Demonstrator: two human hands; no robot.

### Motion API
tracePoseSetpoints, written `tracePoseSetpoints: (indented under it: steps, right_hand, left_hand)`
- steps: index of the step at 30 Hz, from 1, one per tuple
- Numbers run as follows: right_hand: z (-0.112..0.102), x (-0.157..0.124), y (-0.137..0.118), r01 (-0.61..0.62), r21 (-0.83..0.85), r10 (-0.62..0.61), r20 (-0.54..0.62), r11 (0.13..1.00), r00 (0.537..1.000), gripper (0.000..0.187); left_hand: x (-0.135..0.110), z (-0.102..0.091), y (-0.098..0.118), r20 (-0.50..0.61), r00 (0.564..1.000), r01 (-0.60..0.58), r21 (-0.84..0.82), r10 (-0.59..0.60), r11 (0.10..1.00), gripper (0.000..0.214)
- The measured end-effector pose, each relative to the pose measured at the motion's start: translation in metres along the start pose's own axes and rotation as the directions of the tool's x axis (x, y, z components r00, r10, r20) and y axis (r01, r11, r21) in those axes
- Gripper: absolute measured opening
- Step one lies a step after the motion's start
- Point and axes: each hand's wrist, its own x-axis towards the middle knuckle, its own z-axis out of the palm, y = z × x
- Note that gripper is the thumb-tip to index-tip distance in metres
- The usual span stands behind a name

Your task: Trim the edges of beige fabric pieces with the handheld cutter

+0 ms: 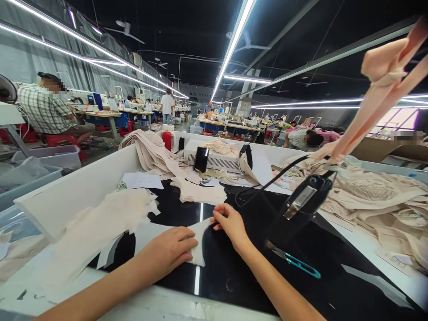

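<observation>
On the black glossy tabletop point(247, 276) lies a small cream fabric piece point(199, 240) over a pale sheet point(147, 236). My left hand point(172, 247) rests flat on the fabric, fingers stretched out and pressing it down. My right hand point(227, 220) pinches the fabric's upper right corner between thumb and fingers. A stack of cut cream pieces point(200, 191) sits just beyond my hands. To the left spreads a bigger pile of cream fabric pieces point(110, 218). Teal-handled thread snips point(297, 263) lie to the right of my right forearm.
A black corded tool point(306, 198) hangs at right from knotted peach strips point(377, 93). Behind stand a phone point(201, 159), a white vented box point(214, 161) and a red thread cone point(167, 140). Cream garments point(377, 187) heap at right. People sit at sewing tables beyond.
</observation>
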Motion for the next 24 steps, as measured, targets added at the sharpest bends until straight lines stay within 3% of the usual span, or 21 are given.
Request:
tracePoseSetpoints:
  steps: [4, 8, 13, 17, 18, 22, 24]
  right_hand:
    - [-0.001, -0.015, -0.006, 0.232, -0.073, -0.237, -0.064, 0.97, 0.969, 0.027]
    - [0.013, -0.044, -0.009, 0.474, -0.187, -0.465, 0.093, 0.861, 0.881, 0.017]
    - [0.019, -0.066, -0.001, 0.632, -0.326, -0.564, 0.284, 0.703, 0.775, 0.026]
    - [0.011, -0.08, 0.008, 0.707, -0.377, -0.632, 0.32, 0.599, 0.706, 0.034]
    - [0.009, -0.083, 0.01, 0.734, -0.397, -0.666, 0.32, 0.552, 0.674, 0.035]
    - [0.005, -0.095, 0.019, 0.834, -0.503, -0.782, 0.416, 0.226, 0.464, 0.036]
    - [0.006, -0.098, 0.019, 0.856, -0.501, -0.801, 0.456, 0.129, 0.388, 0.037]
  left_hand:
    - [0.0, -0.005, 0.001, 0.039, 0.999, 0.007, -0.017, -0.006, 1.0, 0.034]
    - [0.002, -0.006, 0.003, 0.03, 1.0, 0.008, -0.035, -0.007, 0.999, 0.036]
    - [0.003, -0.007, 0.002, 0.052, 0.999, -0.003, -0.058, 0.006, 0.998, 0.037]
    - [0.002, -0.005, 0.001, 0.042, 0.999, -0.006, -0.072, 0.009, 0.997, 0.04]
    - [0.002, -0.004, 0.001, 0.038, 0.999, -0.004, -0.071, 0.007, 0.997, 0.04]
    - [0.003, 0.0, 0.001, 0.019, 1.0, -0.015, -0.057, 0.016, 0.998, 0.04]
    - [0.005, 0.001, 0.0, 0.016, 1.0, -0.026, -0.033, 0.027, 0.999, 0.041]
